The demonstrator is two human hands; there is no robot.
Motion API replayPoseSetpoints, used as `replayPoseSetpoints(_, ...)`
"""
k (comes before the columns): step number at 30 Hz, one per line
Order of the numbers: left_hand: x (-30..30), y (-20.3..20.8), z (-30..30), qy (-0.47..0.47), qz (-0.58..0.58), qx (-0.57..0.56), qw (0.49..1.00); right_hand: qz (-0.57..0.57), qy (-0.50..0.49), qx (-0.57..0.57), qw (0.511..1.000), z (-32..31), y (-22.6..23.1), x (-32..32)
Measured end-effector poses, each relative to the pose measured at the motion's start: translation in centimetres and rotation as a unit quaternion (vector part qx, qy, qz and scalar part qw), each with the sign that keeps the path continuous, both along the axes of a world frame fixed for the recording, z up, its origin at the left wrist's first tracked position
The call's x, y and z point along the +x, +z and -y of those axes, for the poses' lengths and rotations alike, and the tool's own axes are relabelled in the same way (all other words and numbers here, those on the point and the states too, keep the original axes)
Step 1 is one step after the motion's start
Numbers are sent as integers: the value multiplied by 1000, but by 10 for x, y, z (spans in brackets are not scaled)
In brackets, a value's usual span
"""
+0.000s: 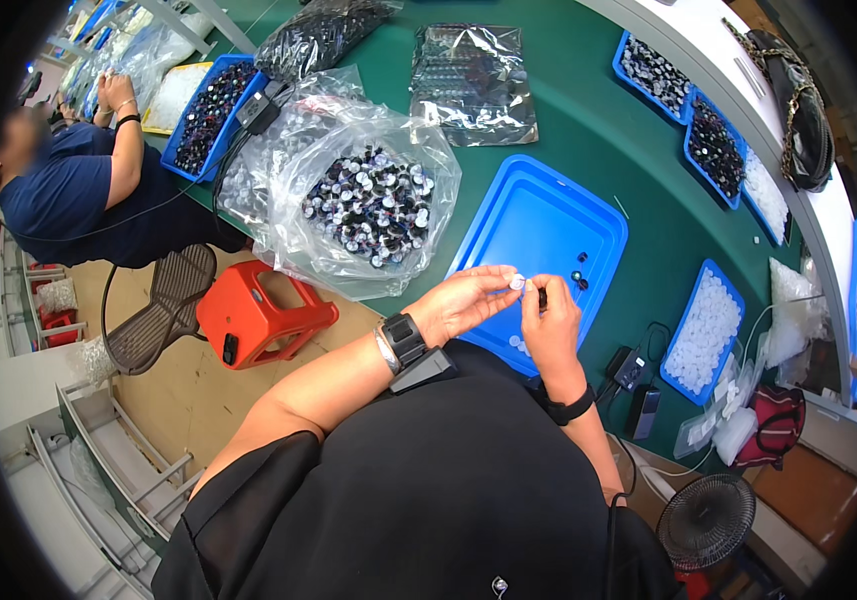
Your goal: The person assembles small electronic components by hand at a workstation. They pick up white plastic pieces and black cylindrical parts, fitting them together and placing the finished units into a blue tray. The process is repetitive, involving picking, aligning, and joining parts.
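Over the near part of a blue tray [508,195], my two hands meet at the fingertips. My left hand [458,302] pinches a small round whitish piece [517,282] between thumb and forefinger. My right hand [552,325] is closed, its fingertips touching that piece's edge; a small dark piece [542,298] shows among its fingers. A few dark round pieces [579,280] lie at the tray's right side, and some white discs [518,345] at its near end. Left of the tray, an open clear plastic bag [428,170] holds many dark-and-clear round pieces [373,205].
A tray of white pieces [703,330] lies at right, near black adapters [627,367] and cables. More trays [654,72] line the far right edge. A flat dark package [473,85] lies beyond. At left are a red stool [258,310] and a co-worker [68,180].
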State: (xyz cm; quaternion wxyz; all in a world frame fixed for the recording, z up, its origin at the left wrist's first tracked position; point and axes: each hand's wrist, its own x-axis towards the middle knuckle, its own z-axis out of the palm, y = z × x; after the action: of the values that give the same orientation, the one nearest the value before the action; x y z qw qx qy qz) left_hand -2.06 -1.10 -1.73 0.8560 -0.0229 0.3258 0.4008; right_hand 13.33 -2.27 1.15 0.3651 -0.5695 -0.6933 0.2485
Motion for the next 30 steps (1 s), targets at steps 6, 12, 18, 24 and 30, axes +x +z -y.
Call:
replayPoseSetpoints(6,0,2,1,-3,14,4,1000,13,-1,11,1000,2,-3,-2)
replayPoseSetpoints(12,1,4,1,-2,7,4,1000,30,14,0,999,2,-3,-2)
replayPoseSetpoints(18,-2,4,0,-3,-51,31,998,-70,17,-113,991,-1,-13,4)
replayPoseSetpoints(24,-1,5,1,-20,-110,85,990,-222,29,-250,942,-6,-14,11)
replayPoseSetpoints(30,2,14,-2,-80,-257,181,946,-146,24,-170,974,-3,-7,7)
